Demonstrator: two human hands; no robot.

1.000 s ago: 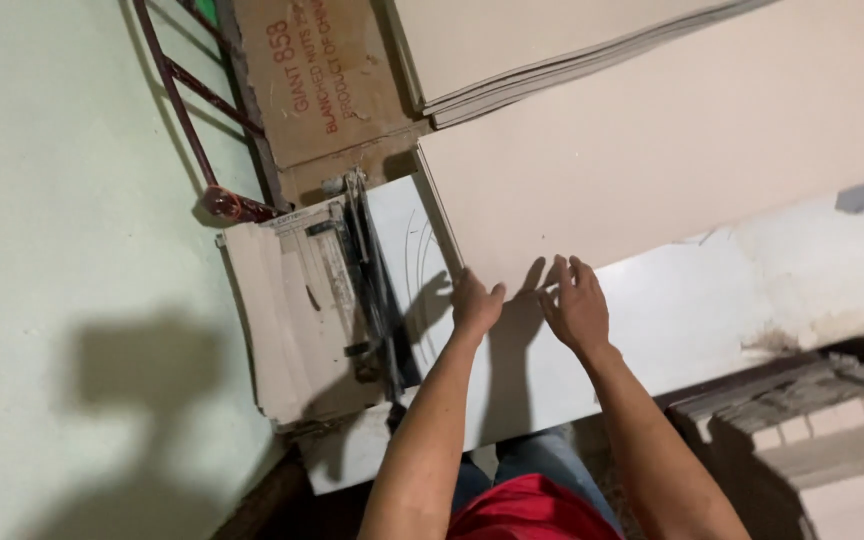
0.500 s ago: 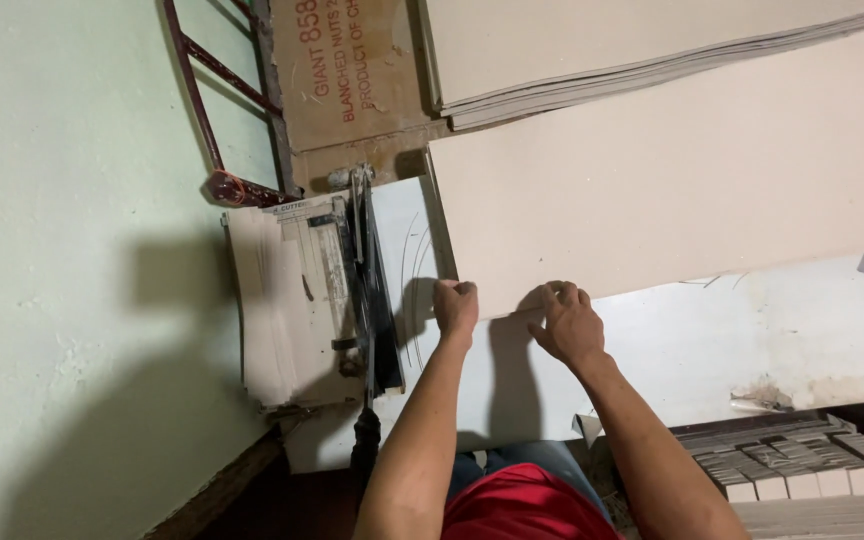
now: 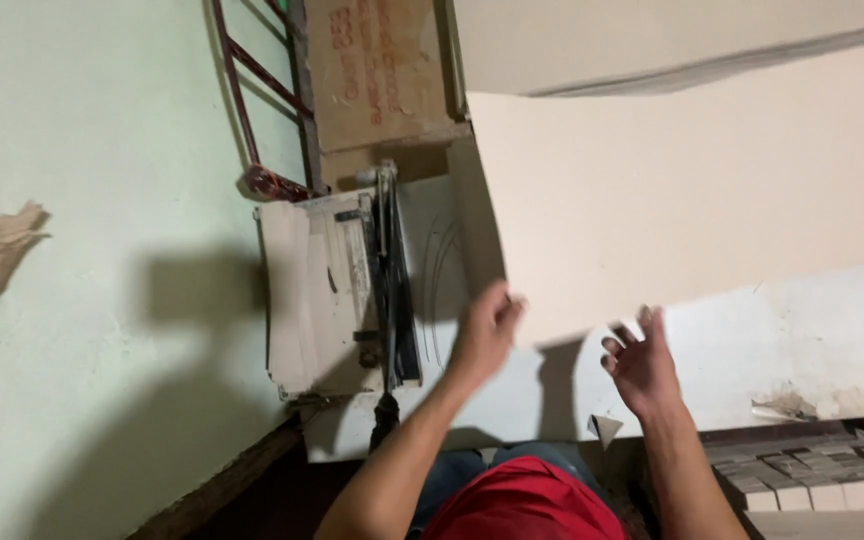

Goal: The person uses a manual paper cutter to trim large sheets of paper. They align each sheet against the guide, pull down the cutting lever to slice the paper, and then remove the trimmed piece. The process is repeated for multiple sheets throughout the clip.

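I see my left hand point(image 3: 487, 330) at the near left corner of the big beige sheet point(image 3: 692, 190), fingers curled at its edge; the motion blur keeps me from telling whether they pinch it or only touch it. My right hand point(image 3: 640, 362) is just off the sheet's near edge, fingers spread and holding nothing. The sheet lies tilted across the white table point(image 3: 802, 340), its near edge running up toward the right, its left edge close beside the paper cutter point(image 3: 387, 275). The cutter sits at the table's left end, its dark blade arm lying along the base with the black handle point(image 3: 384, 420) past the near edge. A stack of similar sheets point(image 3: 672, 45) lies at the far side, and a brown carton point(image 3: 377, 70) stands at the far left corner. Small stacked cut pieces point(image 3: 802, 480) show below the table's near right edge
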